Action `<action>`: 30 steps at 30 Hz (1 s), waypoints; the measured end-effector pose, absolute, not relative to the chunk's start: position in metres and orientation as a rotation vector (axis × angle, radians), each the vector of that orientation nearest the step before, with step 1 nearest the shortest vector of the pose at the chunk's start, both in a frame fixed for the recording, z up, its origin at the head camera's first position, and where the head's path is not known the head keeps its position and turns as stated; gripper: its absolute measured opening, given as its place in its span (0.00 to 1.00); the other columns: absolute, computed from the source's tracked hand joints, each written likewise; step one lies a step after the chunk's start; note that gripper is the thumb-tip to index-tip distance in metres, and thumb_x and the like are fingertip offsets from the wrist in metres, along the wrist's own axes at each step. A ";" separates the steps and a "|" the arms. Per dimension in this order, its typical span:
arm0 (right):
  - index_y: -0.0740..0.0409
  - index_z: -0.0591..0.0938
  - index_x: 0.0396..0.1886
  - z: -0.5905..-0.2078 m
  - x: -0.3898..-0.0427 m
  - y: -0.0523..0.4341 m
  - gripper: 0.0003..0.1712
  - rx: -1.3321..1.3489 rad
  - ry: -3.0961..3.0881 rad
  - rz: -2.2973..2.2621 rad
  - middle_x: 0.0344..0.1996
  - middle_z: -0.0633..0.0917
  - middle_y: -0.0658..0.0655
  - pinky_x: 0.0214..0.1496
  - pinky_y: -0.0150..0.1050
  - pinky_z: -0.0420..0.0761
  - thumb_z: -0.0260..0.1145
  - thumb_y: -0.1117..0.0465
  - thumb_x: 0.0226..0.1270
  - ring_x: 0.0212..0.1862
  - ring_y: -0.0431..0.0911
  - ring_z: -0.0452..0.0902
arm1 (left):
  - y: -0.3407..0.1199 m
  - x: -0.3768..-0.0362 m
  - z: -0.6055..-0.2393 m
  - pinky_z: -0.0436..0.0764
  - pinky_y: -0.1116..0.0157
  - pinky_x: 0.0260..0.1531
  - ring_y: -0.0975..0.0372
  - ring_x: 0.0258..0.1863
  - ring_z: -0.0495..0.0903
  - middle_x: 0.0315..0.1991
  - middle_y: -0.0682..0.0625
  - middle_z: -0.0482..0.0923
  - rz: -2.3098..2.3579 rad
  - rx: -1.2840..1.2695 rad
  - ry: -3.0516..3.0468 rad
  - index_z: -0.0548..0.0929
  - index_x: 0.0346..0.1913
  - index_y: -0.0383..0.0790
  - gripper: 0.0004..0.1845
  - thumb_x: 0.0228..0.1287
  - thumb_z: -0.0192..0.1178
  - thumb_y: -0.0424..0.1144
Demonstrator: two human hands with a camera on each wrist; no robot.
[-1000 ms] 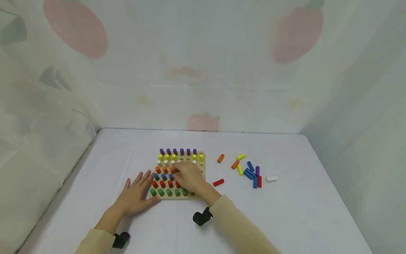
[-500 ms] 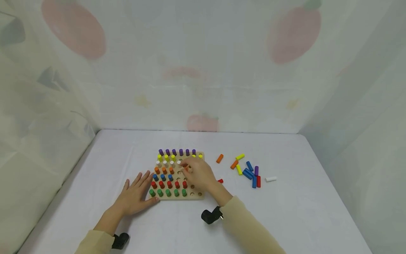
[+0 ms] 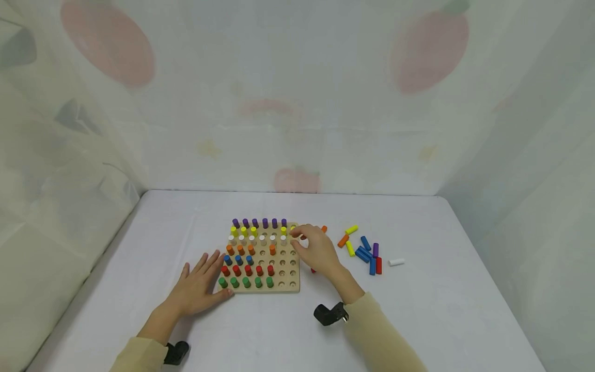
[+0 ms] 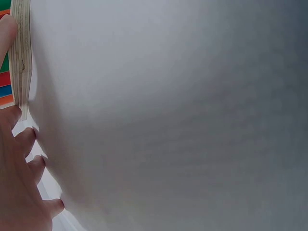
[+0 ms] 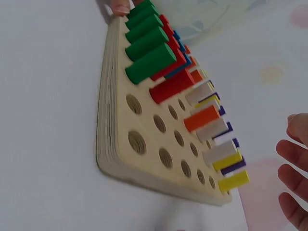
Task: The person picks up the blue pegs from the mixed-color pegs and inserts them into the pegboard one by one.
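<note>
The right hand (image 3: 317, 251) hovers at the right edge of the wooden peg board (image 3: 260, 288), fingers loosely curled and holding nothing. The loose pegs (image 3: 364, 248) lie on the desk (image 3: 418, 320) to its right in the frame, long axes flat and mixed in heading; the orange peg (image 3: 324, 229) is nearest. The left hand (image 3: 197, 287) rests flat, fingers spread, against the board's lower-left corner, well apart from them.
</note>
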State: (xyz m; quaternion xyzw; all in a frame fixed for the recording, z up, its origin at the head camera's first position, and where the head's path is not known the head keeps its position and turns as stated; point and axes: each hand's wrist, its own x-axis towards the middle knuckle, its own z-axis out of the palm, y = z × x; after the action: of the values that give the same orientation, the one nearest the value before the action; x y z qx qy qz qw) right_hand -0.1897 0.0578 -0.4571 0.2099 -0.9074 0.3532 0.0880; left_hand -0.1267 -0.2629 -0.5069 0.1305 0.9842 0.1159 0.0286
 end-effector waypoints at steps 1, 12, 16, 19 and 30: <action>0.50 0.80 0.45 -0.458 -0.190 0.062 0.12 0.607 -2.703 1.045 0.40 0.82 0.46 0.43 0.35 0.78 0.64 0.56 0.62 0.41 0.42 0.77 | -0.263 -0.127 -0.507 0.44 0.33 0.60 0.44 0.70 0.49 0.72 0.45 0.52 0.358 0.401 3.036 0.54 0.72 0.47 0.51 0.49 0.51 0.74; 0.53 0.81 0.44 -0.468 -0.193 0.105 0.12 0.444 -2.633 1.095 0.38 0.83 0.48 0.39 0.36 0.78 0.65 0.59 0.60 0.40 0.44 0.77 | -0.263 -0.126 -0.505 0.43 0.34 0.61 0.44 0.70 0.49 0.72 0.45 0.52 0.364 0.394 3.025 0.54 0.72 0.47 0.51 0.49 0.51 0.74; 0.56 0.81 0.44 -0.470 -0.196 0.121 0.13 0.402 -2.606 1.108 0.38 0.84 0.51 0.39 0.39 0.80 0.65 0.62 0.59 0.39 0.47 0.78 | -0.263 -0.126 -0.505 0.44 0.34 0.61 0.44 0.70 0.49 0.72 0.45 0.52 0.358 0.394 3.025 0.54 0.72 0.47 0.51 0.49 0.50 0.74; 0.58 0.81 0.45 -0.473 -0.198 0.135 0.13 0.378 -2.590 1.121 0.38 0.84 0.54 0.37 0.40 0.79 0.66 0.63 0.58 0.39 0.49 0.79 | -0.263 -0.126 -0.506 0.44 0.34 0.61 0.44 0.70 0.49 0.72 0.45 0.51 0.360 0.395 3.025 0.54 0.72 0.47 0.51 0.49 0.50 0.74; 0.58 0.80 0.48 -0.482 -0.201 0.181 0.16 0.269 -2.625 1.023 0.40 0.84 0.57 0.41 0.48 0.77 0.65 0.60 0.59 0.41 0.53 0.78 | -0.262 -0.126 -0.505 0.43 0.33 0.61 0.44 0.70 0.49 0.72 0.45 0.51 0.365 0.391 3.018 0.54 0.72 0.47 0.51 0.49 0.50 0.74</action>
State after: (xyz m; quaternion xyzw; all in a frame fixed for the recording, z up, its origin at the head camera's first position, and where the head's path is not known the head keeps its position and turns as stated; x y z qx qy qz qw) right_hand -0.2011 0.1805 -0.4819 0.0938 -0.9163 0.3571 0.1549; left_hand -0.1263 -0.2621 -0.5045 0.1274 0.9840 0.1188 0.0383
